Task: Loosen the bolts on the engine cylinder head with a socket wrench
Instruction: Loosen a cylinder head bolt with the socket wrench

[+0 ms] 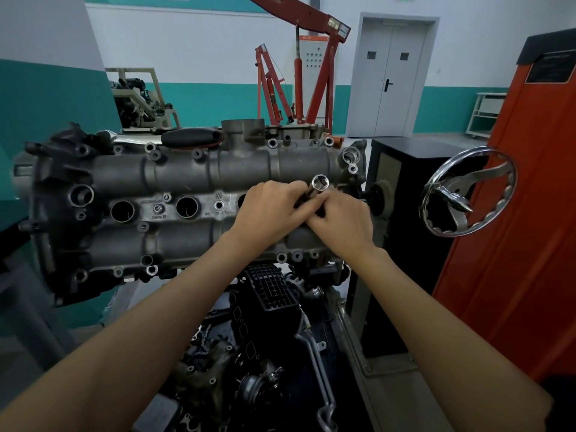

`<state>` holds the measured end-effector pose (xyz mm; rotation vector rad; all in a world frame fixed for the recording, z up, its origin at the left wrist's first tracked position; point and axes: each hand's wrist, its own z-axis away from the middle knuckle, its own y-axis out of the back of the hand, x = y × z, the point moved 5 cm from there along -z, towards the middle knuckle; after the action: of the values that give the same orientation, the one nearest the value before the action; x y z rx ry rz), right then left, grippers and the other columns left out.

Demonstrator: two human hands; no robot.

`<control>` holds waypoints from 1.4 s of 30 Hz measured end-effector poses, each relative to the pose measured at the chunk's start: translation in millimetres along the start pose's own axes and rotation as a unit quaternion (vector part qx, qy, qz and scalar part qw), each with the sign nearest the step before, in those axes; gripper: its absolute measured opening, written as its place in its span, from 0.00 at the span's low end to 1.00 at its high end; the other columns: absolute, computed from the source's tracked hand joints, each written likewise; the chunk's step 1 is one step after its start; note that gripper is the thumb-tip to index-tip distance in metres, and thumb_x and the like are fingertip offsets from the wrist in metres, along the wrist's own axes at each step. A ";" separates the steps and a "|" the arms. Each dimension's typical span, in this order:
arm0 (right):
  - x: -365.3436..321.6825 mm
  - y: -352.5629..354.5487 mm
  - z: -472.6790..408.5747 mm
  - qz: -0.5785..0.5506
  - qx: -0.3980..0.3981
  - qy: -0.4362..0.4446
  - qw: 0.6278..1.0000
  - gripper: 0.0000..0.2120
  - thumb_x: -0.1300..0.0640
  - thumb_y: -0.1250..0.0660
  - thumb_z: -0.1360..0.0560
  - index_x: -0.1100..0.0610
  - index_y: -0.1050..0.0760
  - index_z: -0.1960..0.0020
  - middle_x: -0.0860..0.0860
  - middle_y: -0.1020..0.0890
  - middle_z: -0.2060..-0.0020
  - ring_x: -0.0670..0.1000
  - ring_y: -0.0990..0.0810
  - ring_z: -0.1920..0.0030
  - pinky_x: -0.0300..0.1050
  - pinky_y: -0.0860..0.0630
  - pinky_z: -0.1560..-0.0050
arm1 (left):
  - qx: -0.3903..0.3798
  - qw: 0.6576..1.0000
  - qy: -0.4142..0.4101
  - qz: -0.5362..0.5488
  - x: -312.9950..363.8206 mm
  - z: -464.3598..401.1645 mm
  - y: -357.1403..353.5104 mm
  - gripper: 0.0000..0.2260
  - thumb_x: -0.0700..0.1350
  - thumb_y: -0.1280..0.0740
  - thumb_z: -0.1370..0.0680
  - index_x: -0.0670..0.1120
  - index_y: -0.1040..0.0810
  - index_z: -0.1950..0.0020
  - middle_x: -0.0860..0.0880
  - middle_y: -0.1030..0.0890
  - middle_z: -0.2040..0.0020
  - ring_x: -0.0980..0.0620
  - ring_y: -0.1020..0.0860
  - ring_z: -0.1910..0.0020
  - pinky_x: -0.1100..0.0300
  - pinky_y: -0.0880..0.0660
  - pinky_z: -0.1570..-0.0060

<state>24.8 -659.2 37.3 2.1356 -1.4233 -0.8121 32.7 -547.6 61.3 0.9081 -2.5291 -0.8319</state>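
From the head view, both hands meet over the right part of the engine cylinder head (187, 173). The left hand (268, 210) and the right hand (343, 222) curl their fingers (307, 204) around a socket wrench (318, 186), whose open socket end sticks up just above the fingers. A chrome handwheel (467, 191) stands well right of the fingers.

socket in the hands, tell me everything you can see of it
The socket is a shiny, chrome-looking metal cylinder, its open end tilted up toward the camera, showing a hollow faceted inside. Both hands hold the tool: the left hand and the right hand cover most of its length. It sits above the cylinder head, not on a bolt.
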 end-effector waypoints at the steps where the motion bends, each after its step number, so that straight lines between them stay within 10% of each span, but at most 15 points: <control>1: -0.5 0.6 0.2 -0.001 0.002 0.004 1.000 0.13 0.44 0.44 0.28 0.52 0.29 0.63 0.43 0.30 0.72 0.45 0.31 0.70 0.34 0.43 0.72 | -0.002 1.000 0.004 0.003 -0.2 -0.2 -0.1 0.23 0.59 0.41 0.25 0.40 0.24 0.65 0.46 0.26 0.75 0.46 0.27 0.74 0.58 0.36 0.73; 11: 2.6 -2.9 0.5 -0.009 -0.003 0.005 1.000 0.10 0.52 0.40 0.26 0.59 0.31 0.53 0.48 0.27 0.66 0.53 0.24 0.67 0.43 0.39 0.69 | -0.011 1.000 -0.016 -0.025 5.6 0.2 0.5 0.19 0.57 0.49 0.26 0.43 0.31 0.57 0.51 0.27 0.70 0.49 0.29 0.74 0.58 0.35 0.74; 25: -2.4 3.4 1.7 -0.022 0.016 0.014 1.000 0.11 0.50 0.39 0.27 0.50 0.35 0.66 0.39 0.38 0.75 0.42 0.39 0.76 0.36 0.48 0.74 | -0.018 1.000 -0.013 -0.021 3.9 -0.3 -0.4 0.25 0.62 0.51 0.27 0.42 0.27 0.60 0.49 0.25 0.70 0.49 0.28 0.72 0.56 0.33 0.73; 42: -1.9 3.9 3.1 -0.020 0.035 0.020 0.999 0.08 0.52 0.36 0.26 0.56 0.26 0.61 0.47 0.25 0.70 0.47 0.30 0.71 0.33 0.45 0.72 | -0.012 1.000 -0.018 -0.018 4.3 -0.3 1.2 0.22 0.61 0.47 0.25 0.44 0.32 0.66 0.51 0.30 0.75 0.51 0.31 0.76 0.60 0.41 0.76</control>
<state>19.5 -659.1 37.9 2.2260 -1.4130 -0.7387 29.0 -549.9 62.7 0.9433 -2.5349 -0.8949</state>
